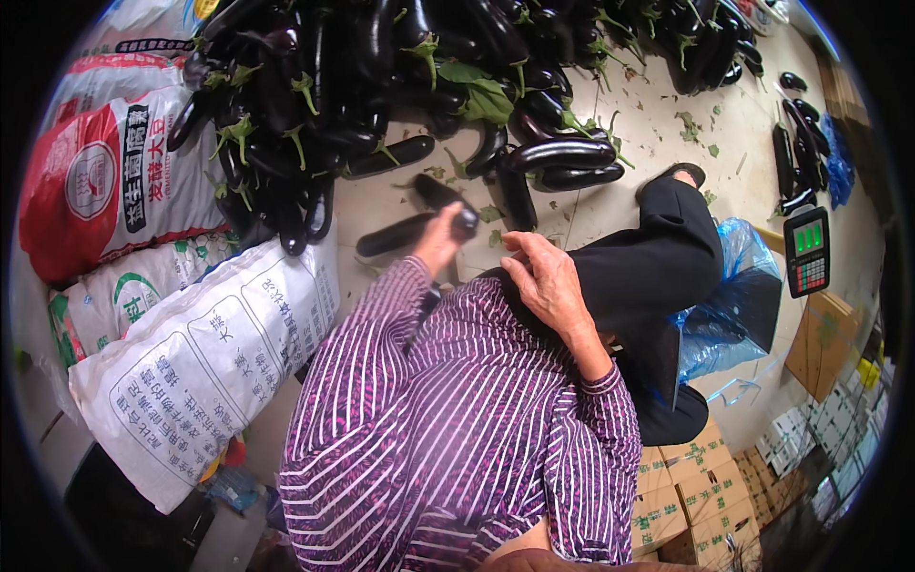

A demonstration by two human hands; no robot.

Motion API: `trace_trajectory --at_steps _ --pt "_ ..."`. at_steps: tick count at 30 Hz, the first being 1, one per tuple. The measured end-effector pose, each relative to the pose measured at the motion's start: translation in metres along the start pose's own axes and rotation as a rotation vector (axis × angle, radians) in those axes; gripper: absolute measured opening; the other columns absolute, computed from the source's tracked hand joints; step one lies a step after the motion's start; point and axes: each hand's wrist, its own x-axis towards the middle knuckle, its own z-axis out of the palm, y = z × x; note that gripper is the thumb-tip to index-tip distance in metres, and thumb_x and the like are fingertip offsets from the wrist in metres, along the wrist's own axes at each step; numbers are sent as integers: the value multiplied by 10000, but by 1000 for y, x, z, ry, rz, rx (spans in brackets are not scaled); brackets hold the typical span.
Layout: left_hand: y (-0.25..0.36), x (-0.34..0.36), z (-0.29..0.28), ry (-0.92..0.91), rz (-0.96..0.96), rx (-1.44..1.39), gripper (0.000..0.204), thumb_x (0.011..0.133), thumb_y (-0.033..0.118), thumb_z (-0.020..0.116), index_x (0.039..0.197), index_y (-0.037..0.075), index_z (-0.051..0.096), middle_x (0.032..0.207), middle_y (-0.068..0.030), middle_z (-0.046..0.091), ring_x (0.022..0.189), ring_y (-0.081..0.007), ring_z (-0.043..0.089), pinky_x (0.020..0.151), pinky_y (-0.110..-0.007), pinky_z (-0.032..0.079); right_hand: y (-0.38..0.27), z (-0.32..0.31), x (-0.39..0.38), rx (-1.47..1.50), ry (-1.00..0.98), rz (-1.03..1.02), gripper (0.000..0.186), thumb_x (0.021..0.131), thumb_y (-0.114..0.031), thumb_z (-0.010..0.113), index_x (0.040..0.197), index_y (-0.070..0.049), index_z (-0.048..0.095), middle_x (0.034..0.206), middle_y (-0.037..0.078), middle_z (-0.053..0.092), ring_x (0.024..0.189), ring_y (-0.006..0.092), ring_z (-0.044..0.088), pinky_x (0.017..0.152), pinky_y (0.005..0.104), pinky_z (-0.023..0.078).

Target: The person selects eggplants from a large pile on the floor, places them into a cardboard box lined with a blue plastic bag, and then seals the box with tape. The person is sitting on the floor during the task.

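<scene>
My left hand (440,236), slightly blurred, is closed round the lower end of a dark purple eggplant (434,192) held just above the floor. My right hand (551,286) hovers over my thigh with loosely bent fingers apart and holds nothing. Another eggplant (393,234) lies on the floor just left of my left hand. Ahead, a large pile of glossy eggplants (376,48) with green stems spreads across the floor. Two eggplants (562,153) lie one against the other at its near right edge.
Printed sacks, one red and white (114,181) and one white (210,353), stand at the left. On the right are a blue plastic bag (729,329), a scale display (808,250), stacked cartons (701,496) and a smaller eggplant group (801,153). Leaf scraps (688,126) litter the tiles.
</scene>
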Motion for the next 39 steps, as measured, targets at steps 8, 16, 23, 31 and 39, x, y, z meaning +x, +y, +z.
trace_trajectory --at_steps 8,16,23,31,39 --pt "19 -24 108 -332 424 824 700 939 475 701 1457 51 496 1401 -140 580 1268 -242 574 1060 -386 478 -1 -5 -2 53 6 17 278 893 -77 694 1160 -23 638 964 156 674 827 317 697 744 408 549" --pt "128 83 -7 391 924 2033 693 804 50 644 1440 -76 400 1444 -294 453 1311 -469 440 1129 -509 383 -1 -5 0 -29 24 -43 289 862 -69 715 1139 -30 644 931 151 657 825 338 673 725 427 543" --pt "97 78 -16 402 560 2437 479 800 98 693 1242 -42 569 1197 -194 592 1124 -355 535 860 -499 478 2 -7 2 -120 0 -55 308 882 -78 707 1177 -29 634 985 151 666 854 320 677 753 409 546" --pt "91 17 -42 177 856 2333 427 868 33 585 1288 78 523 1517 -209 411 1381 -376 417 1061 -508 407 1 -2 0 -205 -30 -73 309 880 -127 707 1165 -43 625 945 146 630 908 351 642 770 454 529" --pt "118 60 -27 63 916 2712 222 859 88 615 1073 102 670 1146 -109 610 1140 -301 557 962 -455 425 5 -1 -2 -245 5 -116 294 873 -138 694 1139 -46 609 924 140 595 899 349 621 771 455 523"
